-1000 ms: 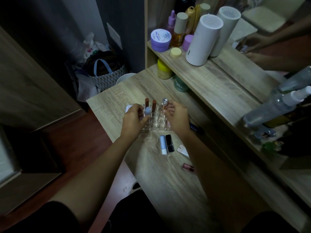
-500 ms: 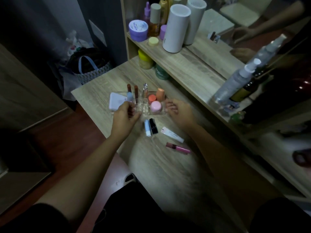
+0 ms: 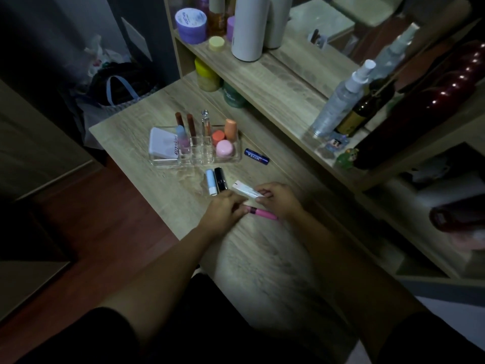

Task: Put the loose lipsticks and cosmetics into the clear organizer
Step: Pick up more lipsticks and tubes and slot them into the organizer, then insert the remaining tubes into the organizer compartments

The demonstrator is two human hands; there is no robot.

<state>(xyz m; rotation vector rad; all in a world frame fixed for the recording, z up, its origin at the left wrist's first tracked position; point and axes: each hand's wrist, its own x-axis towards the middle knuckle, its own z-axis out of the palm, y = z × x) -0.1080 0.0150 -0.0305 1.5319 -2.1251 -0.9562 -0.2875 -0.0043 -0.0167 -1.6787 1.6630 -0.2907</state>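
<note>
The clear organizer (image 3: pixel 199 160) stands on the wooden table (image 3: pixel 262 261), holding a white compact (image 3: pixel 161 144), several upright lipsticks, an orange jar and a pink jar (image 3: pixel 224 148). Loose in front of it lie a blue Nivea stick (image 3: pixel 256 156), a light blue stick (image 3: pixel 210 182) and a black lipstick (image 3: pixel 220 178). My right hand (image 3: pixel 280 200) pinches the near end of a white tube (image 3: pixel 244 190) lying on the table. My left hand (image 3: pixel 223 212) closes its fingertips on the dark cap of a pink lip gloss (image 3: pixel 263 214), which also lies flat.
A raised shelf at the right carries a white cylinder (image 3: pixel 249 27), a purple jar (image 3: pixel 190 23), spray bottles (image 3: pixel 341 101) and a dark bottle. Yellow and green jars (image 3: pixel 207 74) stand under the shelf behind the organizer. A bag (image 3: pixel 123 85) sits on the floor beyond the table's left edge.
Both hands have left the organizer and come back toward me. The left now grips the pink lip gloss, the right the white tube. The view has shifted as my head moved.
</note>
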